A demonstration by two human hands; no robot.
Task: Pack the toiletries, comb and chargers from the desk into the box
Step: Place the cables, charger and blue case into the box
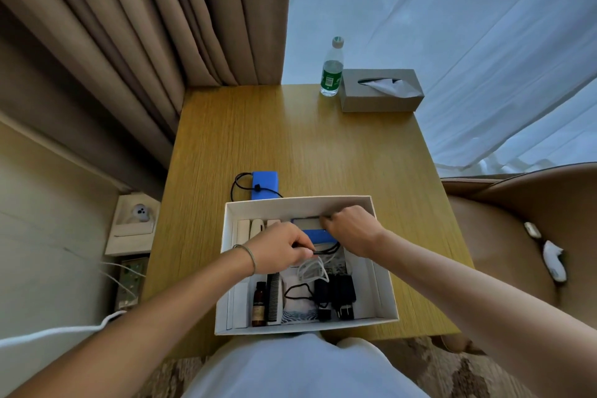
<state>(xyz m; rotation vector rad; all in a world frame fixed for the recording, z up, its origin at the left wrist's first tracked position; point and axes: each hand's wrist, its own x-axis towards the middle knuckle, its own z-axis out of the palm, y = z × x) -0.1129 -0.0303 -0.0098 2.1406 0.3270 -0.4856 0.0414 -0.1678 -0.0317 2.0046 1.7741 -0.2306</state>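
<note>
The open white cardboard box (384,287) sits at the near edge of the wooden table (323,145), and all positions below are given relative to it. Inside, at the near end, stand a small brown bottle (258,303), a dark comb (274,297) and black charger plugs (336,297) with a looped black cord; slim white packets (244,231) line the far left wall. At the box's middle, the left hand (280,248) is pinched shut on a thin black cable (326,250), with a coil of white cable (311,270) just beneath. The right hand (350,229) is curled at the far right interior, fingers closed at the edge of a blue flat power pack (318,234); whether it actually grips the pack cannot be told. A second blue power pack (265,185) with black cord lies on the table just beyond the box's far wall, not yet packed. Risks, in my judgement: the black cable may snag the white coil and drag it upward; loose loops could hang over the wall and catch; the upright bottle could be knocked by a forearm; the box, overhanging nothing visibly but close to the table edge, could be nudged toward the person's lap.
</note>
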